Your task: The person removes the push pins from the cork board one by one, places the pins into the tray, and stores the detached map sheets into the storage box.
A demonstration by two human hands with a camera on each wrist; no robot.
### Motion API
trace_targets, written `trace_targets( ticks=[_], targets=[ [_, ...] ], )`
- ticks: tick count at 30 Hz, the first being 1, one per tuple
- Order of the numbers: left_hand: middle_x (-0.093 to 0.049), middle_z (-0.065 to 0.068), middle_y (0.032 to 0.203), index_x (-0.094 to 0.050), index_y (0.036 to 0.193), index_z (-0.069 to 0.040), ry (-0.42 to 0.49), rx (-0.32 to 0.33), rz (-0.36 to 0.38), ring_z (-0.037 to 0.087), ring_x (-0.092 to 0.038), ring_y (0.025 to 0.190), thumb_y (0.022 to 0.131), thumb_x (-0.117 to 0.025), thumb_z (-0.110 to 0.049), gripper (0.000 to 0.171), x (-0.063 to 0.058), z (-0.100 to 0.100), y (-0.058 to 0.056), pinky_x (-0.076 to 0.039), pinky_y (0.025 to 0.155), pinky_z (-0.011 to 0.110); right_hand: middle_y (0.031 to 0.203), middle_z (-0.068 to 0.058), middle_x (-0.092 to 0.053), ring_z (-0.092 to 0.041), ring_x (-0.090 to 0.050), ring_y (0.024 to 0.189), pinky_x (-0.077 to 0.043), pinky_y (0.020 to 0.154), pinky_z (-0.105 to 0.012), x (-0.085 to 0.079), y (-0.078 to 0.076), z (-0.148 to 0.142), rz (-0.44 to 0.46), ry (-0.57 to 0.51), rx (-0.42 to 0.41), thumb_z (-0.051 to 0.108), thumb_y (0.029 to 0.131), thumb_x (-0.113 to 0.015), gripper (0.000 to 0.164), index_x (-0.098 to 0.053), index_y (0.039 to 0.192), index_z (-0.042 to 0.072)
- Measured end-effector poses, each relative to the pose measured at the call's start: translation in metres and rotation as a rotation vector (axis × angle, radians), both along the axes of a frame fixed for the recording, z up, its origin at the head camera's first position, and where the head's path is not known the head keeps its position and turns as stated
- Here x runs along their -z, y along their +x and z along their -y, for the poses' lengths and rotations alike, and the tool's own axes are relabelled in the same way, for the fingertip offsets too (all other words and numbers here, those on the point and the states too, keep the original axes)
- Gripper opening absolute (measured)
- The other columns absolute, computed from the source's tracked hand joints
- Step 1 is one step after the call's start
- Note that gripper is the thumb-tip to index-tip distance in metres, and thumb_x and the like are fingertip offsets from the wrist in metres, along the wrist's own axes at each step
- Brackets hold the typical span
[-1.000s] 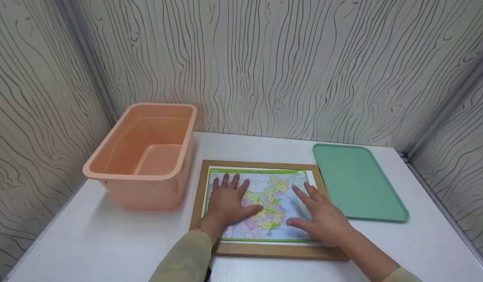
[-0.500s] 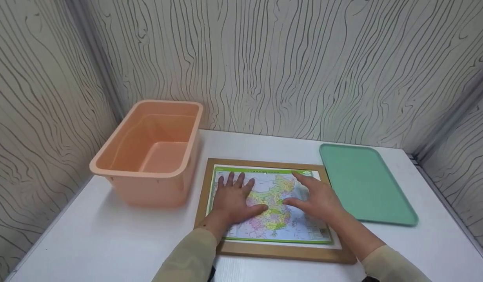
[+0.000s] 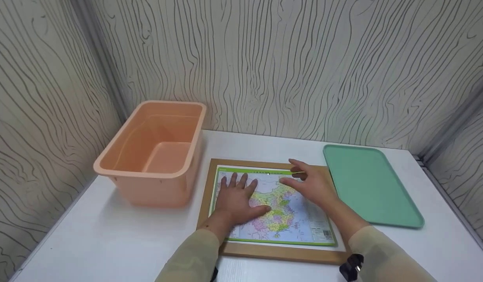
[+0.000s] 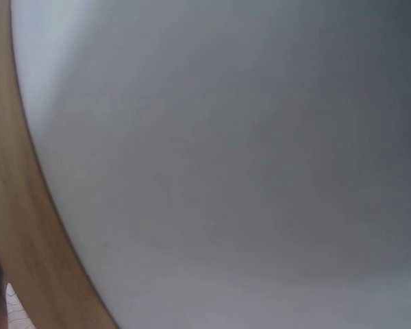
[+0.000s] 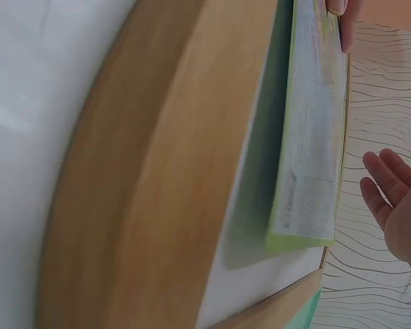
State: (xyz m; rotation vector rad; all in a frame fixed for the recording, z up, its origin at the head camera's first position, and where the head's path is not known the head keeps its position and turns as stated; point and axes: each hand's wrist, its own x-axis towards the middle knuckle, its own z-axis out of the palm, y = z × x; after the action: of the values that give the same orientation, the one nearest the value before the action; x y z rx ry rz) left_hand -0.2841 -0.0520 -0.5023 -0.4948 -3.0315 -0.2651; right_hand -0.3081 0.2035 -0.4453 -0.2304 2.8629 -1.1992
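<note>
A map (image 3: 280, 225) with a green border lies inside a wooden-framed white board (image 3: 282, 254) on the table. My left hand (image 3: 235, 201) rests flat on the map's left half, fingers spread. Over the map's upper right part is my right hand (image 3: 314, 186), its thumb and index finger apart with nothing between them. In the right wrist view the near edge of the map (image 5: 312, 157) stands a little above the white surface and shades it; the right hand (image 5: 397, 205) is apart from it. The left wrist view holds mostly white surface and a strip of wooden frame (image 4: 27, 199).
A peach plastic bin (image 3: 159, 190) stands at the left, with nothing visible inside. To the right lies a flat green tray (image 3: 374, 188), close against the frame. Wood-grain patterned walls (image 3: 257, 70) enclose the white table (image 3: 120, 243) at the back and sides.
My right hand has moved up from the map's lower right to its upper right, the fingers less spread. The left hand stays in place on the map. The head view has shifted slightly.
</note>
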Motion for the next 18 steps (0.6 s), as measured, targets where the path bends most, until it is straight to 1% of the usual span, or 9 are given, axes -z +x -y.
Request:
trace_targets(
  ticks=[7, 11, 15, 18],
  targets=[
    [-0.032, 0.005, 0.172, -0.044, 0.164, -0.03, 0.007, 0.0, -0.002, 0.039, -0.021, 0.16, 0.086, -0.037, -0.095, 0.102, -0.001, 0.0, 0.0, -0.013, 0.126, 0.064, 0.144, -0.012, -0.062, -0.032, -0.061, 0.133, -0.049, 0.111, -0.051, 0.004, -0.016, 0.002, 0.035, -0.159, 0.015, 0.061, 0.09, -0.079, 0.086, -0.049, 0.16, 0.021],
    [-0.032, 0.005, 0.172, -0.043, 0.164, -0.03, 0.004, 0.002, -0.007, 0.039, -0.02, 0.16, 0.086, -0.036, -0.095, 0.102, 0.0, 0.0, 0.0, -0.013, 0.126, 0.064, 0.14, -0.011, -0.064, -0.03, -0.062, 0.131, -0.049, 0.112, -0.05, 0.006, -0.024, 0.005, 0.046, -0.226, 0.015, 0.054, 0.094, -0.079, 0.078, -0.051, 0.159, 0.019],
    [-0.032, 0.004, 0.172, -0.043, 0.164, -0.03, -0.003, 0.002, -0.013, 0.039, -0.02, 0.16, 0.086, -0.035, -0.096, 0.103, 0.001, 0.0, -0.001, -0.013, 0.126, 0.064, 0.137, -0.011, -0.066, -0.03, -0.063, 0.129, -0.048, 0.113, -0.049, 0.009, -0.031, 0.01, 0.053, -0.266, 0.01, 0.045, 0.097, -0.078, 0.07, -0.054, 0.157, 0.017],
    [-0.032, 0.004, 0.172, -0.043, 0.164, -0.03, 0.0, 0.0, -0.01, 0.039, -0.02, 0.16, 0.085, -0.035, -0.096, 0.103, 0.002, 0.0, 0.0, -0.012, 0.126, 0.064, 0.134, -0.011, -0.067, -0.029, -0.064, 0.127, -0.048, 0.113, -0.049, 0.013, -0.037, 0.013, 0.054, -0.274, 0.005, 0.041, 0.099, -0.078, 0.066, -0.055, 0.155, 0.015]
  ],
)
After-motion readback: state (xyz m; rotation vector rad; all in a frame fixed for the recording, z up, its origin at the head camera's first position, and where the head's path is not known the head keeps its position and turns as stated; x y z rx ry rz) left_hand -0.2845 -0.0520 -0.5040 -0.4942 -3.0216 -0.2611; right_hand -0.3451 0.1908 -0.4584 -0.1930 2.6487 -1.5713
